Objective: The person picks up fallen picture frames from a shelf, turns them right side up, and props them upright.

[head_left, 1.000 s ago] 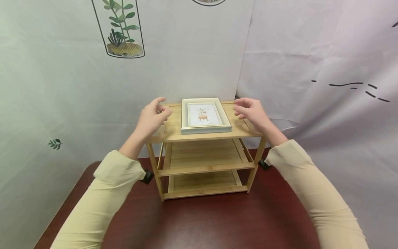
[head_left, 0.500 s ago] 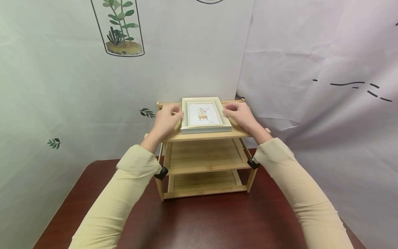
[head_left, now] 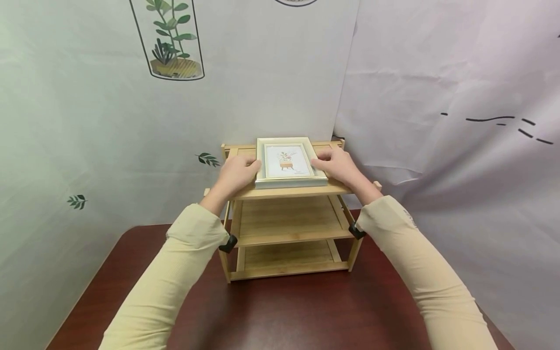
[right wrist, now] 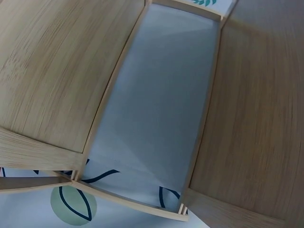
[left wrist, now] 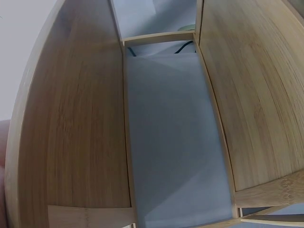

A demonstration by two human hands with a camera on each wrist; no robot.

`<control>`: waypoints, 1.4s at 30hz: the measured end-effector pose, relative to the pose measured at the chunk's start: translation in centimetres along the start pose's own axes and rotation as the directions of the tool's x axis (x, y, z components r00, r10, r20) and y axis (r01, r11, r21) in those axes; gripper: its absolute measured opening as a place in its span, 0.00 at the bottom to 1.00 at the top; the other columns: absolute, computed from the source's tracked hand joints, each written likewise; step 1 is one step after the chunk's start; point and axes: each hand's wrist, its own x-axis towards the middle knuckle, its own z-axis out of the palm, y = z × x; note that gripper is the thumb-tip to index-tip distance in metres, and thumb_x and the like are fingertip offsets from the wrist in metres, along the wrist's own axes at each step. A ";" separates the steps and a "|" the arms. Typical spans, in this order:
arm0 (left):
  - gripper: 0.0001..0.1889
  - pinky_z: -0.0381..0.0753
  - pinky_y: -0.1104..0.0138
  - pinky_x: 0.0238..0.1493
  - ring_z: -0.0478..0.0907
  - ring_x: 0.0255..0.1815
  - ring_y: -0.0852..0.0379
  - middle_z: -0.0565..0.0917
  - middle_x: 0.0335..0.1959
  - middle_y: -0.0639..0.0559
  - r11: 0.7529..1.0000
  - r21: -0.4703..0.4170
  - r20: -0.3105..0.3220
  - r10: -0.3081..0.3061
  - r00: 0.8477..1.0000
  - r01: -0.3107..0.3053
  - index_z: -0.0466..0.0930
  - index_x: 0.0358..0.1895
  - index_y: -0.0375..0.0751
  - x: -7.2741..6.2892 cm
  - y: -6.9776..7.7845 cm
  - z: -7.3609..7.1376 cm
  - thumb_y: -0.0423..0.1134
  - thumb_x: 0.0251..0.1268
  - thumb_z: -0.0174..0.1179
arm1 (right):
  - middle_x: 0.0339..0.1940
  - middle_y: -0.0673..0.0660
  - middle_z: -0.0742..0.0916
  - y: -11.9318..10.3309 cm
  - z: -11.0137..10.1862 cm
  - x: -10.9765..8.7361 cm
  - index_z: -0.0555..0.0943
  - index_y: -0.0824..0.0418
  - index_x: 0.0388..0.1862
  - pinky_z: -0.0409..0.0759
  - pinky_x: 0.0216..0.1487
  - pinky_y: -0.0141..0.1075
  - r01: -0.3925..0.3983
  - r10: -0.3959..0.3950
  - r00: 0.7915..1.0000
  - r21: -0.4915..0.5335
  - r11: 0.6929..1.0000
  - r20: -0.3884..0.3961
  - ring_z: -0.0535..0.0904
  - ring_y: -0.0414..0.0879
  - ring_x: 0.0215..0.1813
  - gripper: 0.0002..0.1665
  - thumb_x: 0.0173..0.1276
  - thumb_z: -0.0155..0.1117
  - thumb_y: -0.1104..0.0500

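Note:
A cream picture frame (head_left: pixel 287 162) with a potted-plant print lies face up on the top board of a three-tier bamboo shelf (head_left: pixel 290 216). My left hand (head_left: pixel 238 171) grips its left side, thumb against the edge and fingers curled. On the opposite side my right hand (head_left: pixel 338 166) holds the right edge in a similar way. The fingers' undersides are hidden. The left wrist view looks between the shelf boards (left wrist: pixel 76 109), with a sliver of hand (left wrist: pixel 4 175) at its left edge. Only shelf boards (right wrist: pixel 251 109) and the backdrop appear in the right wrist view.
The shelf stands on a dark red table (head_left: pixel 280 311), close to a white printed backdrop (head_left: pixel 280 78). Its slim corner posts rise at the sides, near both forearms. Each wrist carries a black device, such as the left one (head_left: pixel 228 243).
Both hands have come inward from either side of the picture frame and taken hold of its edges. The picture frame has stayed practically in place on the top board.

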 end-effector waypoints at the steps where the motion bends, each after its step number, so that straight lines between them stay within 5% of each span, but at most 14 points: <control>1: 0.23 0.57 0.55 0.64 0.63 0.64 0.50 0.71 0.59 0.50 1.000 0.003 0.006 0.000 1.000 0.000 0.70 0.58 0.45 0.0 0.0 0.0 0.49 0.64 0.38 | 0.53 0.60 0.79 0.0 0.0 0.0 0.76 0.61 0.52 0.68 0.52 0.43 -0.002 0.002 1.000 -0.012 1.000 0.004 0.72 0.50 0.50 0.26 0.59 0.55 0.47; 10: 0.23 0.58 0.55 0.63 0.64 0.63 0.50 0.72 0.59 0.51 1.000 0.001 0.016 -0.007 1.000 0.007 0.71 0.57 0.48 -0.1 0.2 -0.1 0.50 0.64 0.38 | 0.48 0.60 0.81 0.2 0.1 0.2 0.79 0.61 0.47 0.69 0.46 0.40 0.024 -0.023 1.000 -0.044 0.999 0.021 0.71 0.49 0.44 0.23 0.60 0.54 0.47; 17: 0.23 0.58 0.55 0.63 0.62 0.64 0.50 0.69 0.61 0.51 0.999 -0.031 0.031 -0.017 0.999 0.018 0.70 0.59 0.50 0.0 0.0 -0.2 0.52 0.64 0.39 | 0.53 0.62 0.78 0.4 0.0 0.1 0.75 0.64 0.50 0.68 0.55 0.44 0.056 -0.057 0.998 0.019 0.998 0.038 0.72 0.52 0.55 0.24 0.62 0.51 0.49; 26: 0.25 0.59 0.56 0.63 0.61 0.65 0.50 0.68 0.62 0.51 0.987 -0.159 0.021 0.000 1.000 0.004 0.64 0.63 0.51 -0.3 -0.3 -0.2 0.54 0.63 0.42 | 0.55 0.62 0.76 0.3 0.0 -0.3 0.71 0.64 0.56 0.70 0.55 0.44 0.124 -0.121 0.991 0.068 0.990 -0.055 0.75 0.54 0.54 0.27 0.63 0.50 0.50; 42: 0.30 0.67 0.57 0.58 0.72 0.55 0.50 0.73 0.56 0.44 0.929 -0.323 -0.085 0.161 0.983 -0.180 0.54 0.67 0.44 -0.8 -0.4 -0.5 0.46 0.63 0.49 | 0.47 0.64 0.79 0.3 0.1 -0.8 0.69 0.67 0.57 0.74 0.47 0.43 0.339 -0.309 0.918 0.089 0.936 -0.250 0.75 0.53 0.47 0.24 0.65 0.50 0.56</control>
